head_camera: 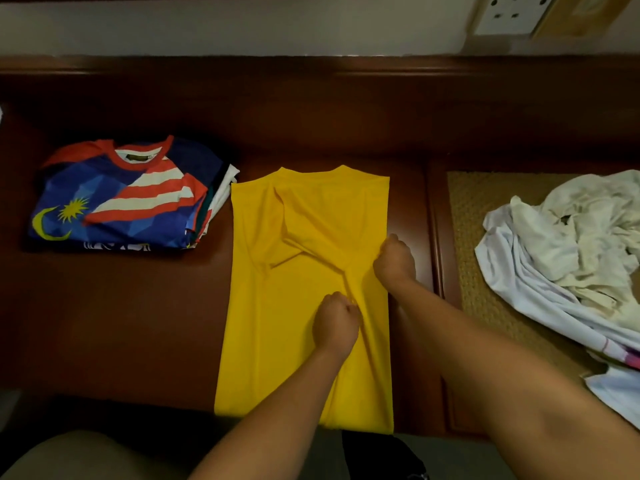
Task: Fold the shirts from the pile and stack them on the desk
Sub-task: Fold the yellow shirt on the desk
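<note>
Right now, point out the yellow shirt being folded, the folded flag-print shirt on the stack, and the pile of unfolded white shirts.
yellow shirt [277, 323]: head view, flat lower-left panel.
folded flag-print shirt [114, 202]: head view, middle of its front.
pile of unfolded white shirts [561, 251]: head view, crumpled centre.

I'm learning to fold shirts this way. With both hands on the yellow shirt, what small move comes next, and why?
Probably lay the pinched fabric flat. The left hand and right hand both grip a raised ridge on the yellow shirt, whose sides are already folded in. Smoothing it would ready the shirt for folding in half and joining the folded stack.
</note>
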The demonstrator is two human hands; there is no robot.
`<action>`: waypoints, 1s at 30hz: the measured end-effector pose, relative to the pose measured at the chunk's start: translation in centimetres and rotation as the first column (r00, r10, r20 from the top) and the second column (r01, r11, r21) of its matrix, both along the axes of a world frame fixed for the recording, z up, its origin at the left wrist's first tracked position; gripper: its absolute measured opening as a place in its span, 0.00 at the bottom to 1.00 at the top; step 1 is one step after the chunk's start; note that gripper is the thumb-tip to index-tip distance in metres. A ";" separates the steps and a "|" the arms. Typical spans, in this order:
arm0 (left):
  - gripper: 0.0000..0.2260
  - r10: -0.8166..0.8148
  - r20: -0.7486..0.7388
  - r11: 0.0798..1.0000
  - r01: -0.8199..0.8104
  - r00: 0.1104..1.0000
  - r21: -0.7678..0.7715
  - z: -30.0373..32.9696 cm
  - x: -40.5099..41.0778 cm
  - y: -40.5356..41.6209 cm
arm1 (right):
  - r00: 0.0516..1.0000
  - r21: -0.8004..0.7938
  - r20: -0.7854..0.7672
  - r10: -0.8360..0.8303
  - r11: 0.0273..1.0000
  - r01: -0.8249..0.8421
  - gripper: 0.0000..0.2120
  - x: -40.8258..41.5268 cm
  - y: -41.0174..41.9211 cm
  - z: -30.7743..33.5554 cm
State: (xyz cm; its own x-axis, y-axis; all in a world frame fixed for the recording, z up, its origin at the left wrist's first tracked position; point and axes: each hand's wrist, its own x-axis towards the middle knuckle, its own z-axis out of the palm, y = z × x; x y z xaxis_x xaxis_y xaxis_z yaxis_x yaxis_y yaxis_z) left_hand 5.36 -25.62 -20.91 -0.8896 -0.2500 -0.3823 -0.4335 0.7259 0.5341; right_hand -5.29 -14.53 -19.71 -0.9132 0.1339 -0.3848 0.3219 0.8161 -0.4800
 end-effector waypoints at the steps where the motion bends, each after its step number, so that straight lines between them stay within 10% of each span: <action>1: 0.04 0.107 -0.014 0.990 -0.105 0.994 0.091 0.0 0.1 -0.5 | 1.000 -0.007 0.005 0.001 1.000 -0.001 0.14 -0.1 0.2 0.1; 9: 0.06 0.361 0.103 0.902 -0.375 0.927 0.215 0.7 2.2 -3.0 | 0.998 -0.094 -0.059 -0.039 0.995 0.034 0.08 0.4 0.9 -0.3; 19: 0.09 -0.153 0.118 0.967 0.174 0.981 -0.186 0.9 1.1 -2.9 | 0.958 0.302 -0.003 0.288 0.913 -0.273 0.22 6.8 1.5 -0.3; 24: 0.04 0.005 -0.011 1.000 -0.005 1.000 0.013 2.6 8.1 -8.1 | 0.981 -0.031 -0.130 0.141 0.989 -0.147 0.18 14.0 1.0 1.3; 30: 0.11 0.235 0.371 0.938 -0.310 0.898 0.155 0.4 21.9 -17.2 | 0.906 -0.391 0.113 -0.408 0.820 0.418 0.11 27.9 -0.6 1.2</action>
State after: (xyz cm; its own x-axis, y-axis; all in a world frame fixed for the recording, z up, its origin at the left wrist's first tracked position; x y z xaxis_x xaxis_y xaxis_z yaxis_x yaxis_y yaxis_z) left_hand 27.27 -42.86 -20.48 -0.6023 -0.3465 -0.7191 -0.7807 0.4435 0.4403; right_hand 22.65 -15.10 -18.55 -0.7971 0.3278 -0.5071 0.6007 0.3447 -0.7214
